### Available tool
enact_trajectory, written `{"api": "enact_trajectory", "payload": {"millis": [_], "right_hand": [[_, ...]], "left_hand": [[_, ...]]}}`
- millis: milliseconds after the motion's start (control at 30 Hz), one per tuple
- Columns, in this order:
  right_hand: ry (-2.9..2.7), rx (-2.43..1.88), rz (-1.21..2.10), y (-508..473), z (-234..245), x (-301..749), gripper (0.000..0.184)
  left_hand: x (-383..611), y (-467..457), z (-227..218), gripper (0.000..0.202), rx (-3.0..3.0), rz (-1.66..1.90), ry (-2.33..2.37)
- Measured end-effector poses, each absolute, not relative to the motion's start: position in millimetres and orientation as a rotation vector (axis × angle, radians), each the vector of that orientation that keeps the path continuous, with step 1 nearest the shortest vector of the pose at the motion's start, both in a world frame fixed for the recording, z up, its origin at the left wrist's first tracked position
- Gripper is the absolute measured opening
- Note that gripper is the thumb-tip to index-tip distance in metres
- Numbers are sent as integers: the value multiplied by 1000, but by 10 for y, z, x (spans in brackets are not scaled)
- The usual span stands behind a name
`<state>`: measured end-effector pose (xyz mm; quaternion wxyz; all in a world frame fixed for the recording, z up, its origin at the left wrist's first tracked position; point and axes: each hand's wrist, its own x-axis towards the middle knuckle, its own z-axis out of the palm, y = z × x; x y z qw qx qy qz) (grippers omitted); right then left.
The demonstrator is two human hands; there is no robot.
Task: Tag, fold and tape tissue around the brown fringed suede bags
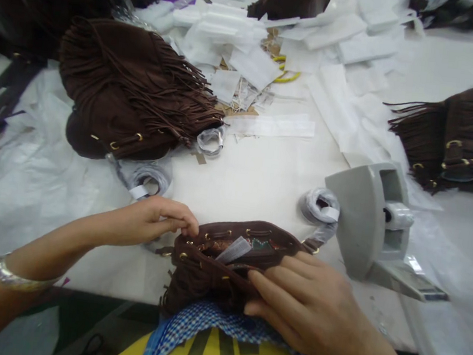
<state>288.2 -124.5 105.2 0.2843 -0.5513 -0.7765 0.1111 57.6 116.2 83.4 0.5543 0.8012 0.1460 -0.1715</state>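
Note:
A dark brown drawstring bag with gold eyelets lies at the table's front edge, its mouth open toward me. Inside, a patterned lining shows, and a white label sticks up. My left hand is closed, with thumb and fingertips pinching the rim at the bag's left end. Wrapped over the near right side of the rim is my right hand, thumb on the outside. Straps rolled in clear plastic, the left roll and the right roll, lie beyond the bag on either side.
A grey tape dispenser stands at the right. Fringed brown bags lie at the left and far right. White paper pieces, yellow-handled scissors and plastic sheeting spread over the white table.

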Motion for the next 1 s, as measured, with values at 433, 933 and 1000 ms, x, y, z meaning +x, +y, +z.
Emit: {"api": "enact_trajectory", "payload": {"millis": [433, 933, 1000], "right_hand": [[-2077, -1432, 643, -1106, 1163, 2719, 43], [-2277, -1331, 778, -1052, 1144, 2396, 31], [-2278, -1315, 759, -1052, 1147, 2396, 30]], "left_hand": [[579, 1077, 841, 30, 2203, -253, -53], [538, 981, 972, 45, 2386, -213, -31], [632, 985, 1082, 45, 2329, -243, -20]]}}
